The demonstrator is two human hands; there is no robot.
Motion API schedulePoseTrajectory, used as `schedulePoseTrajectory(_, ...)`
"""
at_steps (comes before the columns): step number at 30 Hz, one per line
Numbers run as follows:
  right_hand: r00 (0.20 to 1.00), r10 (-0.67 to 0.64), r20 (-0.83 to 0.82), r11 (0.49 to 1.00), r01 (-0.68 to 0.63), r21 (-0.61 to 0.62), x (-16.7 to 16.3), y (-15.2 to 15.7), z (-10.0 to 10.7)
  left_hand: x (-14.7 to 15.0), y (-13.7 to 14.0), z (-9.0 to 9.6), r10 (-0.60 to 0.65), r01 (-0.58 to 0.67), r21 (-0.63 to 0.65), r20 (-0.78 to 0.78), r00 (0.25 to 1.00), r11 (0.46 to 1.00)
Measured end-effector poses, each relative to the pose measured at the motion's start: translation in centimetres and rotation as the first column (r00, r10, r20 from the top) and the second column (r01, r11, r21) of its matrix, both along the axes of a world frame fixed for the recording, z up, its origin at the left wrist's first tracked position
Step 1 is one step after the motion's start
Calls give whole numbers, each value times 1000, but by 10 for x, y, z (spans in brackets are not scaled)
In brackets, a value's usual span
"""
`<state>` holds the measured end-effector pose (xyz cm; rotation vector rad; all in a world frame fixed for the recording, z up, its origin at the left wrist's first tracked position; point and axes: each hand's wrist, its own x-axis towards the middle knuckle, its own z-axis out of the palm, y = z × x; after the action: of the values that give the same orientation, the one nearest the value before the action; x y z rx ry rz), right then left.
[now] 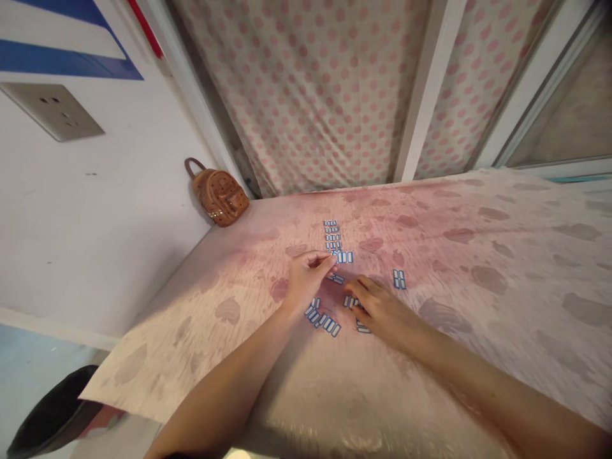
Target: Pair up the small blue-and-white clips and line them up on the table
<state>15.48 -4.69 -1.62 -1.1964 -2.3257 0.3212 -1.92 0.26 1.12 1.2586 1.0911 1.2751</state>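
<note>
My left hand is closed in a pinch on a small blue-and-white striped card, just below a column of similar cards. My right hand rests low over the table, its thumb and fingers curled around another striped card. Under its palm side lies one more card, partly covered. Between the hands a card shows in part behind my left fingers. Several loose cards lie below my left hand. To the right, a card lies apart.
A pink patterned cloth covers the table. At its far left corner a small brown backpack leans by the wall. A dotted curtain hangs behind the table. A dark bin-like object stands on the floor at lower left.
</note>
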Motion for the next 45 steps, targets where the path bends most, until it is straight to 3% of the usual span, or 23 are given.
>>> schedulePoseTrajectory(3,997,14,-75,1000,-13,8,1,-1,8,0,-1,0,8,-8,8,-13,1000,1000)
schedulePoseTrajectory(6,965,-73,-251,997,63,-47,4,0,16,0,-2,1,8,-7,16,-28,1000,1000)
schedulePoseTrajectory(10,803,-235,-547,957,90,-277,8,4,24,3,-3,-2,6,-5,13,-52,999,1000)
schedulePoseTrajectory(13,699,-309,-645,935,98,-342,11,7,25,8,-7,-6,-31,31,4,-62,998,1000)
schedulePoseTrajectory(17,677,-404,-615,909,222,-353,12,7,29,13,-13,-9,-41,42,5,-63,997,999)
schedulePoseTrajectory(22,710,-443,-547,892,291,-346,11,4,29,18,-18,-8,-54,54,-14,-28,998,998)
schedulePoseTrajectory(29,760,-454,-465,884,320,-341,10,4,22,21,-22,-5,-87,87,-44,11,996,995)
schedulePoseTrajectory(41,763,-454,-461,881,307,-360,10,3,20,21,-25,-8,-118,121,-67,44,992,990)
schedulePoseTrajectory(45,778,-437,-453,895,324,-307,12,5,16,21,-24,-5,-119,123,-81,50,992,989)
